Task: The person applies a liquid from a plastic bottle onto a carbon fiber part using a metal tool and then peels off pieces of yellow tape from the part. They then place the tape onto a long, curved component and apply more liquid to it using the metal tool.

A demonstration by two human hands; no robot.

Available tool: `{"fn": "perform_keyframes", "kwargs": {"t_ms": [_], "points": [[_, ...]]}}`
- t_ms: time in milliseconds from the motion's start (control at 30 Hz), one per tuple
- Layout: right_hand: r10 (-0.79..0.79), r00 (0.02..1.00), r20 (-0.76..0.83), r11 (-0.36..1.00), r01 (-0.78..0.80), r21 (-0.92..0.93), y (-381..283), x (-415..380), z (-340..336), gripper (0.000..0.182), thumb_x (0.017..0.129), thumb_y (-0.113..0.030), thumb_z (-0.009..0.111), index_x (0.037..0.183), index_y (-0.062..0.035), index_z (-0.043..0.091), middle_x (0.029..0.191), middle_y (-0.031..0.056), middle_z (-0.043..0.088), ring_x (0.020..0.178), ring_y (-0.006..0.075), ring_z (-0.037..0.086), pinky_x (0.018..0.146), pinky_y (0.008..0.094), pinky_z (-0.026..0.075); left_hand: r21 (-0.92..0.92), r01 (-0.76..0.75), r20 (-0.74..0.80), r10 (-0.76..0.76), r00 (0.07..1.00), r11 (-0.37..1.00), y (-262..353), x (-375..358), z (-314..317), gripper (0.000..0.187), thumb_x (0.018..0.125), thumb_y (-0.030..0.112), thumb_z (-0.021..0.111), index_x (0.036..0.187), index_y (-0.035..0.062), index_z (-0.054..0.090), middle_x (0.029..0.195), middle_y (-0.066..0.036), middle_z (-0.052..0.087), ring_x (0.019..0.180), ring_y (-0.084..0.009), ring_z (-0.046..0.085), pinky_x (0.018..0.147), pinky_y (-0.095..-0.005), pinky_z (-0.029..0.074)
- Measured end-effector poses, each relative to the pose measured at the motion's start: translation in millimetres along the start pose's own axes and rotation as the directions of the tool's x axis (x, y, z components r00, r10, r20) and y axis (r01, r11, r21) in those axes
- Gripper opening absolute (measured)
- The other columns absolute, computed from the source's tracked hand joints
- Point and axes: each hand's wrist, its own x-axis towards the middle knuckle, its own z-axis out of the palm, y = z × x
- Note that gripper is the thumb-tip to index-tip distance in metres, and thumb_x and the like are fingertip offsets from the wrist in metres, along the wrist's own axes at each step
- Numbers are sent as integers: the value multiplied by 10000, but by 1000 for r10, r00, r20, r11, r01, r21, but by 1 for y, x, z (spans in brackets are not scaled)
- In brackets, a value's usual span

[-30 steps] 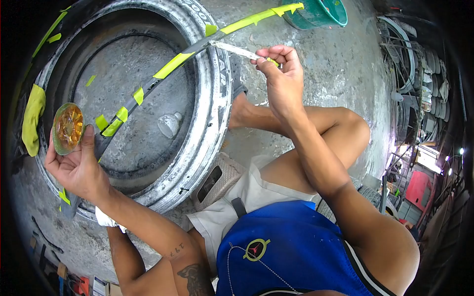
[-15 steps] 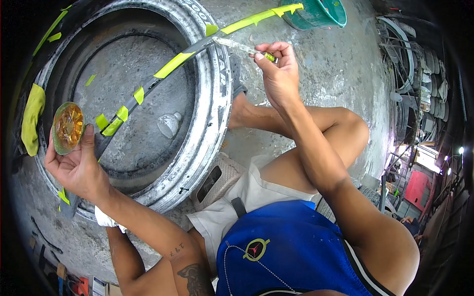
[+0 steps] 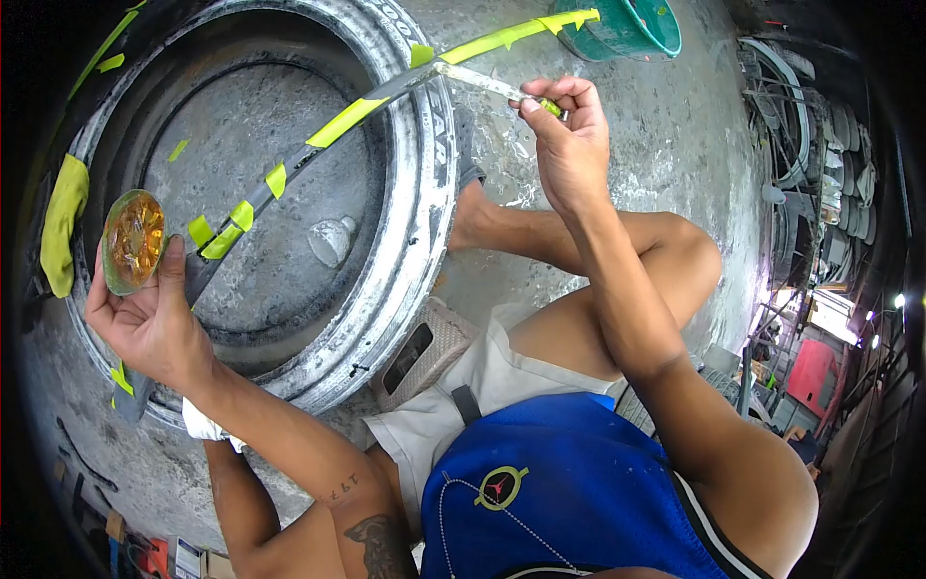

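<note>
My left hand holds up a small round dish with shiny amber material in it, over the left side of a big tire. Between the thumb and fingers of my right hand is a thin pale stick with a yellow-green end. Its far tip touches or nearly touches a long dark strip lying across the tire. Pieces of yellow-green tape cover parts of the strip. My left fingers hide part of the dish's underside.
A green bucket stands beyond the strip's upper end. A yellow-green cloth hangs on the tire's left edge. A clear plastic piece lies inside the ring. Beside my shorts is a woven beige box. Racks of parts line the right.
My right hand and the stick have moved slightly right and down, the stick's tip shifting right along the strip. The dish in my left hand has turned slightly and stands a little higher.
</note>
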Motion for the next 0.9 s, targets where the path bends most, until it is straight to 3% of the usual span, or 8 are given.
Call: {"fn": "perform_keyframes", "kwargs": {"t_ms": [233,500,567,900], "points": [[29,999,18,999,-29,13,-1,-2,4,284,870,116,601,1047,-59,464,1099,132,602,1013,198,606,924,356,537,-33,11,1,-11,1000,999,1,0,1,572,742,-176,740,1200,-35,427,1304,-266,528,1181,-321,592,1015,-428,522],[-19,996,88,998,14,55,-4,-14,23,271,876,111,602,1065,-38,477,1097,134,608,980,190,619,913,356,544,-59,-26,13,27,1000,998,2,0,3,574,740,-161,755,1190,-44,417,1265,-264,541,1162,-330,600,981,-449,545],[6,993,117,1000,-9,29,-3,-17,24,268,887,110,599,1083,-46,502,1110,120,607,1007,180,590,955,367,497,-62,-19,13,19,1000,998,3,0,2,576,736,-150,766,1180,-37,416,1266,-263,539,1167,-329,596,984,-450,546],[42,989,143,998,-35,-55,3,-28,27,234,892,91,595,1079,-20,509,1086,134,622,1010,193,625,912,340,542,-114,-59,14,61,998,992,3,2,4,601,723,-163,766,1177,-42,392,1294,-274,503,1189,-343,575,990,-462,543]]}}
